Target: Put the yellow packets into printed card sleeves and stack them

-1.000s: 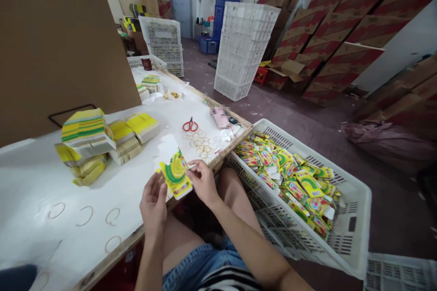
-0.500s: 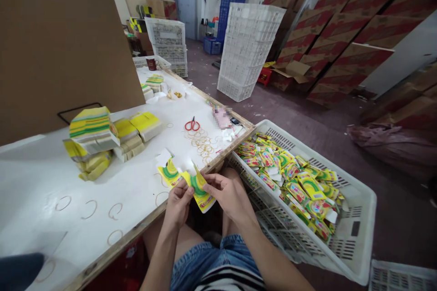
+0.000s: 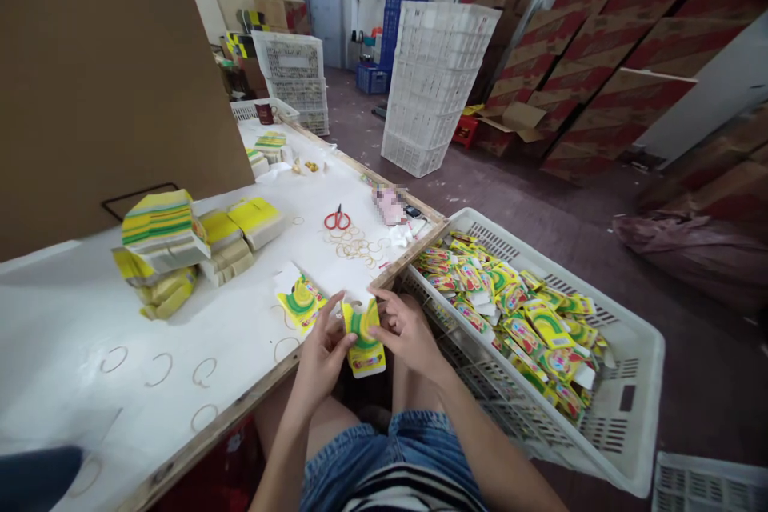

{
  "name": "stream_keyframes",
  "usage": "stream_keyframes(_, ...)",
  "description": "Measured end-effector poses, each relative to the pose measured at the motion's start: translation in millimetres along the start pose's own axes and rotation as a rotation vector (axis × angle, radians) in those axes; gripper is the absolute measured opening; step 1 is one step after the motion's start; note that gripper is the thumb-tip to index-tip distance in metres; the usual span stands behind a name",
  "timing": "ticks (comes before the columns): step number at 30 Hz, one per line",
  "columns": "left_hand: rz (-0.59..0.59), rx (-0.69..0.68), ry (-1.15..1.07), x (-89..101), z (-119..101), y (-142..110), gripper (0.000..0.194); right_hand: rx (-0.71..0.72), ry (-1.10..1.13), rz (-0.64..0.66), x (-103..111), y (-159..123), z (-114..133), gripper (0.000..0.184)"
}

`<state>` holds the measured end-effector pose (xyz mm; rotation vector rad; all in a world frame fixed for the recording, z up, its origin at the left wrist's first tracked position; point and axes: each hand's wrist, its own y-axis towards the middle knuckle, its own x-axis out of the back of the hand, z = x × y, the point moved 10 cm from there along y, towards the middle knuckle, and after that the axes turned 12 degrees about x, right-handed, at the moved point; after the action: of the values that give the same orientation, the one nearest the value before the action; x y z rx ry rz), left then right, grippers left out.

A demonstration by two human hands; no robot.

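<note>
Turned the yellow box (image 3: 365, 340) straighter; pinching one edge with left hand (image 3: 325, 352), the other with right hand (image 3: 409, 334), thumbs in front.

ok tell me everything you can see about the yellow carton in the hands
The yellow carton looks like thin, printed card: green curved shapes on the face, a small reddish print near the lower end too blurred to read, and a white lower edge. Its upper end shows white, with a notch-like gap; whether it is open inside cannot be told. It hangs roughly upright just off the edge of the table, fingers of the left hand and right hand at its sides.
</note>
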<state>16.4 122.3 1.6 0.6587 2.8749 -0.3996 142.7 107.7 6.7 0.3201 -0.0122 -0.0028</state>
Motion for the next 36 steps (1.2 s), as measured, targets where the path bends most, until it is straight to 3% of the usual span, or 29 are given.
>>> stream_keyframes(4, 0.139, 0.040, -0.031, -10.1, 2, -4, 0.043, 0.021, 0.034, 0.116, 0, 2, 2, 0.026)
stream_keyframes(6, 0.170, 0.047, -0.058, -13.9, 5, -6, 0.039, 0.036, -0.028, 0.131, 4, 3, 5, 0.025)
stream_keyframes(8, 0.188, 0.062, -0.091, -17.0, 9, -7, 0.045, 0.059, -0.109, 0.128, 8, 4, 11, 0.028)
stream_keyframes(12, 0.227, 0.119, -0.143, -23.4, 18, -6, 0.078, 0.125, -0.201, 0.091, 14, 5, 18, 0.028)
stream_keyframes(14, 0.219, 0.130, -0.128, -24.5, 20, -3, 0.073, 0.132, -0.180, -0.036, 25, 4, 17, 0.023)
stream_keyframes(17, 0.122, 0.094, -0.070, -18.4, 17, 2, 0.051, 0.088, -0.125, -0.193, 40, 2, 12, 0.033)
stream_keyframes(22, 0.012, 0.048, 0.079, -13.2, 11, 2, 0.044, -0.062, -0.064, 0.074, 20, 0, 3, 0.037)
stream_keyframes(25, -0.004, 0.042, 0.136, -14.0, 11, 0, 0.045, -0.080, -0.129, 0.148, 16, -1, 1, 0.037)
stream_keyframes(30, 0.098, 0.084, 0.057, -24.6, 16, 0, 0.050, -0.066, -0.403, 0.086, 23, 1, -3, 0.026)
stream_keyframes(36, 0.093, 0.099, -0.031, -20.1, 17, 3, 0.052, -0.002, -0.435, 0.036, 25, -5, -1, 0.028)
